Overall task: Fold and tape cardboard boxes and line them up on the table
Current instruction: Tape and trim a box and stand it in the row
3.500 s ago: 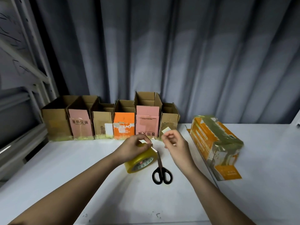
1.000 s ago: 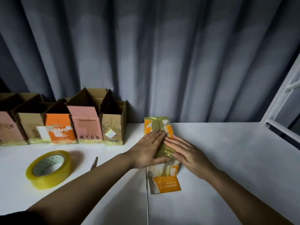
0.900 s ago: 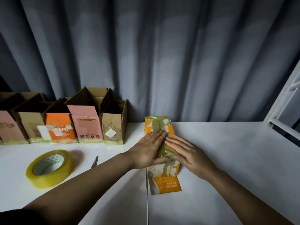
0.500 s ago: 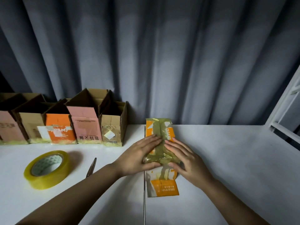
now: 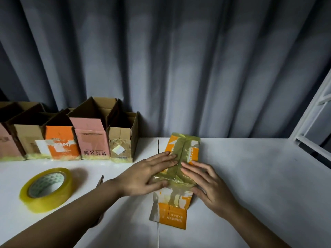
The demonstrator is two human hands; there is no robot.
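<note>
Now both hands [image 5: 146,176] slid nearer along taped orange box [image 5: 186,151].

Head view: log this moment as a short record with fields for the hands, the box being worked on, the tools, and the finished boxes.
left hand: left hand lies flat, fingers straight, pressing on the orange box
right hand: right hand lies flat on the same box, fingers spread
box: lying on the white table, tape along its middle seam, one end flap open toward the camera
tape roll: yellow tape roll on the table, left of the hands, untouched
scissors: scissors mostly hidden behind the left forearm
finished boxes: row of open boxes upright at the curtain, left of the orange box
</note>
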